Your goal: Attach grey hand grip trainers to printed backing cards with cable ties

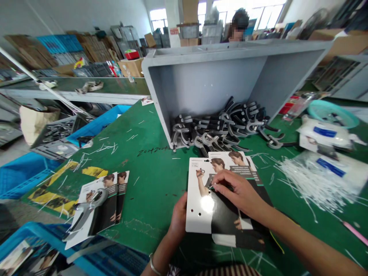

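Observation:
A printed cardboard backing card (198,220), with small punched holes and a picture of a person, is tilted up in front of me. My left hand (179,216) grips its left edge, the fingers partly hidden behind it. Over the card's upper middle, near a hole, my right hand (234,191) pinches a thin white cable tie (211,187), of which only a short bit shows. More printed cards (248,165) lie behind this one. Past them, hand grip strengtheners (212,140) in grey and black spill from a grey crate (201,82) tipped on its side.
White cable ties (310,184) lie fanned out at right beside plastic bags (324,134) and a turquoise basin (333,113). At left, a hand gripper (92,211) rests on printed cards (122,191). Blue crates (37,245) stand beyond the green table's (155,199) edge. A person (238,27) is behind the crate.

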`<state>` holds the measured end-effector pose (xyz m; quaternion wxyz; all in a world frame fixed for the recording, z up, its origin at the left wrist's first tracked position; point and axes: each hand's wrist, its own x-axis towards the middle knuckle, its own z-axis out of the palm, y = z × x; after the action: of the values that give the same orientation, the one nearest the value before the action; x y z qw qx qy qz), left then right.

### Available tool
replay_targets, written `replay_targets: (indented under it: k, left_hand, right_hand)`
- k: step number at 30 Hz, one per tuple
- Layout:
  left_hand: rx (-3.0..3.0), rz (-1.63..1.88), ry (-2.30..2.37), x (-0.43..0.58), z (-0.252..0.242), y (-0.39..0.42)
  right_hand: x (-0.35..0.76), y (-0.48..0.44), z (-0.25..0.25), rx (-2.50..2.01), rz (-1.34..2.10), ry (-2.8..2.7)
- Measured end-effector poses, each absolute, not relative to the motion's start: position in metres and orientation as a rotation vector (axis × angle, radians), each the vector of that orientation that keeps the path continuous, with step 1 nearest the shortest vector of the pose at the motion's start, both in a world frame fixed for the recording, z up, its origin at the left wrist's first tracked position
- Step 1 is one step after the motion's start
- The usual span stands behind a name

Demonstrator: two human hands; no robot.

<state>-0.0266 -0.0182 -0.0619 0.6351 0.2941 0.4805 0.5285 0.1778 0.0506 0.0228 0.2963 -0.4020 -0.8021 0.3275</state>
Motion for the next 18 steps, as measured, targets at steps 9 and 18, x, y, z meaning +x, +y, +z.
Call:
replay_targets:
  k: [9,18]
  left_hand:
    - [1.327,1.072,1.181,-0.041,-0.051,-0.042]
    - [0.736,1.196,1.164,0.002,-0.057,0.002]
  right_hand:
    - [0.179,0.052,0.023,-1.048,0.849,-2.214]
    - [0.169,0.049,0.023,-1.196,0.695,-2.317]
